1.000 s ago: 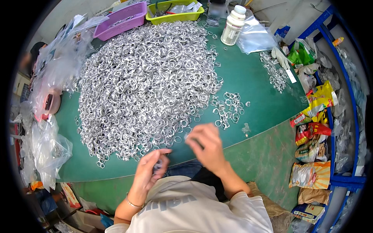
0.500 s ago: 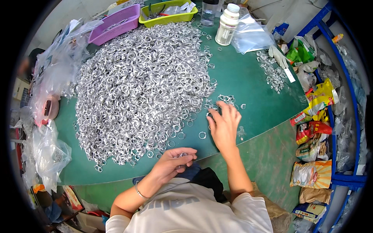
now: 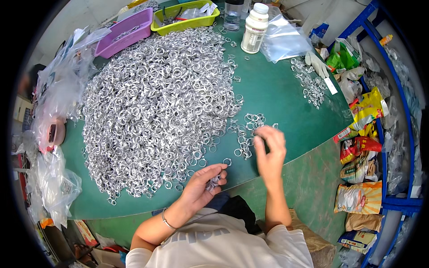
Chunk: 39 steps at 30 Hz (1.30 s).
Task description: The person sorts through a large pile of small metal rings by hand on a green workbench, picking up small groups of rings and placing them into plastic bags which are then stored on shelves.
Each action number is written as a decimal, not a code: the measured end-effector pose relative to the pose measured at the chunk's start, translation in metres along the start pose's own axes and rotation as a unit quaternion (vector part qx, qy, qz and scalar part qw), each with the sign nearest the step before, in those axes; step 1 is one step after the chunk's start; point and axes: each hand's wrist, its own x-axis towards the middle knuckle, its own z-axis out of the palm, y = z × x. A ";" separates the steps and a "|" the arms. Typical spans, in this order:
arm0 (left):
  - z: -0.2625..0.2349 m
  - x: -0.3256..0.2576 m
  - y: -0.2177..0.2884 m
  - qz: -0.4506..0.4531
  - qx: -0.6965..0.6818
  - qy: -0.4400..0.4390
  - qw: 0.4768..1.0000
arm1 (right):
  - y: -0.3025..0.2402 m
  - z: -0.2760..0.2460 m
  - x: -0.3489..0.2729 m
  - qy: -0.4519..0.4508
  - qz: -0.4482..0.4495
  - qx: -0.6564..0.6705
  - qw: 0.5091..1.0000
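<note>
Your left hand (image 3: 203, 185) sits at the near edge of the green counter (image 3: 286, 96), fingers curled around a small bunch of rings (image 3: 214, 182). Your right hand (image 3: 269, 149) is raised over a loose cluster (image 3: 248, 131) just right of the big pile (image 3: 158, 100); its fingers look pinched, but I cannot tell whether they grasp anything. The rings are thin, silvery metal loops.

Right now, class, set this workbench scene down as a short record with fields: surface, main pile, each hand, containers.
Surface: green table
Main pile: big heap of silver metal rings
Left hand: closed on a small bunch of rings, near the table's front edge
Right hand: over a small scatter of loose rings
Containers: purple tray, yellow-green tray, white bottle
</note>
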 end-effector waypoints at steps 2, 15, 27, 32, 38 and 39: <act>0.011 0.000 0.000 -0.004 0.029 0.043 0.999 | 0.023 -0.006 0.012 0.025 0.011 -0.122 0.992; 0.018 0.007 0.001 -0.017 0.096 0.032 0.995 | 0.066 -0.027 0.009 0.008 0.041 -0.138 0.990; 0.024 0.008 0.004 -0.005 0.155 0.031 0.987 | 0.009 0.032 0.054 -0.178 -0.138 -0.178 0.958; 0.022 0.009 0.005 0.008 0.114 0.068 0.991 | 0.014 0.021 0.056 -0.116 -0.075 -0.072 0.988; 0.035 0.010 0.010 0.014 -0.072 0.026 0.997 | -0.037 -0.006 0.015 -0.327 -0.029 0.193 0.925; 0.025 0.014 0.008 0.007 -0.108 -0.032 0.994 | -0.043 -0.005 0.013 -0.330 -0.122 0.143 0.925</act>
